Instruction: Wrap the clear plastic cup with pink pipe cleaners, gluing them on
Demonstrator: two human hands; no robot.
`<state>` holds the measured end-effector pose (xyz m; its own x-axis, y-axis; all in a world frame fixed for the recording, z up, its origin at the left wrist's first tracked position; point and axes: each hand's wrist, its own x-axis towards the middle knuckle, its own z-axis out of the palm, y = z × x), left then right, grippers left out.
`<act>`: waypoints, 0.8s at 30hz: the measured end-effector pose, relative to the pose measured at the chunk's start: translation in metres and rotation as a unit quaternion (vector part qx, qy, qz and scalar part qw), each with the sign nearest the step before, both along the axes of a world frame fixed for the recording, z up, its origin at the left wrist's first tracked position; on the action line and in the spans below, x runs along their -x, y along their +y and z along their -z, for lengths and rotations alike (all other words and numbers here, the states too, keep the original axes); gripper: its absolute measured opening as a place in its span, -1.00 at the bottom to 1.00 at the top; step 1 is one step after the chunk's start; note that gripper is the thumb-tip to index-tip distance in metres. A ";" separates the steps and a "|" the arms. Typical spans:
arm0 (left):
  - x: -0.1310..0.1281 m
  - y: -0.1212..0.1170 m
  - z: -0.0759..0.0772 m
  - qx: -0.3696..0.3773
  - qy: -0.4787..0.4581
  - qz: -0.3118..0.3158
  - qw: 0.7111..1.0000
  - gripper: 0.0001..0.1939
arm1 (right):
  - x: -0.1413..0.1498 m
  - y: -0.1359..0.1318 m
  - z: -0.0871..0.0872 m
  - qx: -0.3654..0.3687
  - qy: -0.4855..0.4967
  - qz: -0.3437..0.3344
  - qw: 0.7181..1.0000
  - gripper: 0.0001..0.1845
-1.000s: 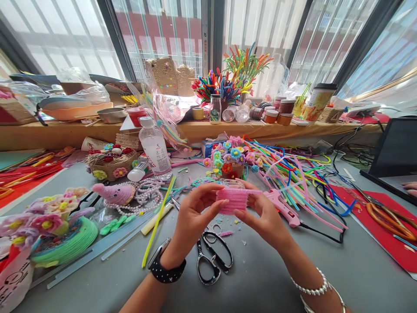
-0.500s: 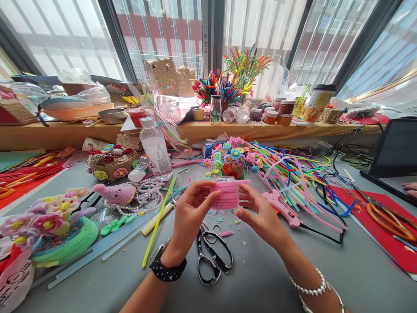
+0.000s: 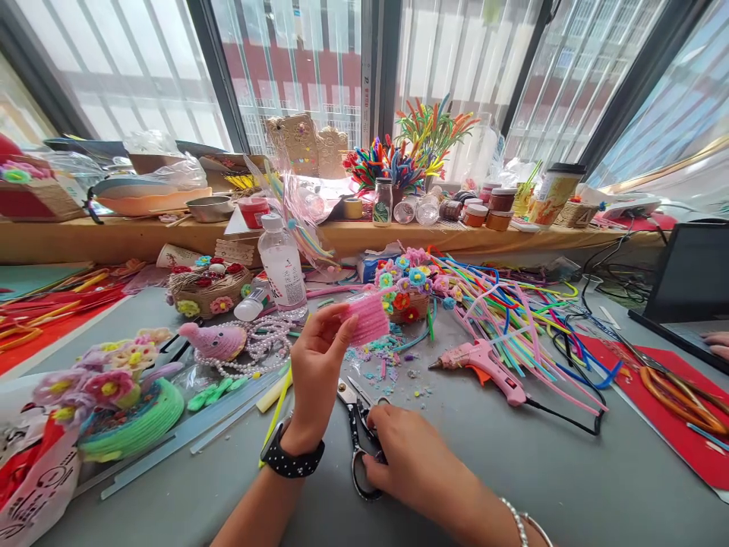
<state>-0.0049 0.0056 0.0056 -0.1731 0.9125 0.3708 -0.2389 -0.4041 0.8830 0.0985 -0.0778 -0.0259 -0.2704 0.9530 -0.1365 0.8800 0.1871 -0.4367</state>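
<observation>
Held up over the grey table is a rectangular piece of pink pipe cleaner rows (image 3: 369, 319), tilted, one loose end sticking out at its upper right. My left hand (image 3: 320, 353) pinches its left edge between thumb and fingers. Below it, my right hand (image 3: 407, 452) is closed over the handles of black-handled scissors (image 3: 358, 463), whose blades point away from me. The right handle loop is partly hidden by my fingers. Beside those blades, the tips of a smaller pair of scissors (image 3: 358, 389) show, its handles mostly covered by my right hand.
A pink glue gun (image 3: 484, 365) lies to the right, in front of a heap of coloured pipe cleaners (image 3: 512, 304). Small scraps (image 3: 392, 361) litter the middle. A water bottle (image 3: 282, 270) and a flower basket (image 3: 407, 292) stand behind. At far right, another person's hand (image 3: 718, 342) rests by a laptop.
My right hand has left the pink piece and come down onto the scissors. My left hand keeps the piece, now lower, further left and tilted. The view has shifted slightly.
</observation>
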 end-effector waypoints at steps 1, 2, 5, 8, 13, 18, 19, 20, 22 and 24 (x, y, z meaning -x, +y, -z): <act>0.000 0.000 0.000 -0.004 -0.001 0.000 1.000 -0.77 | 0.002 0.000 0.000 -0.002 -0.012 -0.001 1.000 -0.72; 0.000 -0.001 0.000 -0.008 -0.003 0.000 1.000 -0.77 | 0.003 0.001 0.000 -0.003 -0.025 -0.002 1.000 -0.71; 0.001 -0.002 -0.001 -0.021 -0.015 -0.009 1.000 -0.77 | 0.002 0.004 0.000 -0.004 -0.033 0.001 0.999 -0.73; 0.005 -0.002 -0.004 -0.021 -0.049 -0.004 0.999 -0.78 | -0.009 0.010 0.001 0.011 0.043 0.012 0.999 -0.82; 0.012 0.003 -0.010 0.016 -0.168 0.006 0.986 -0.76 | -0.042 0.022 0.004 0.175 0.301 0.007 0.938 -0.87; 0.022 0.013 -0.017 0.064 -0.297 0.041 0.952 -0.80 | -0.069 0.018 0.004 0.250 0.461 0.041 0.851 -0.87; 0.024 0.014 -0.018 0.072 -0.321 0.048 0.943 -0.86 | -0.072 0.016 0.003 0.245 0.483 0.050 0.839 -0.85; 0.026 0.014 -0.020 0.083 -0.342 0.051 0.935 -0.93 | -0.075 0.015 0.003 0.231 0.499 0.058 0.833 -0.83; 0.028 0.014 -0.024 0.102 -0.369 0.057 0.922 -0.85 | -0.078 0.014 0.002 0.194 0.528 0.073 0.824 -0.78; 0.028 0.014 -0.026 0.116 -0.382 0.063 0.915 -0.77 | -0.079 0.015 0.002 0.146 0.555 0.094 0.813 -0.72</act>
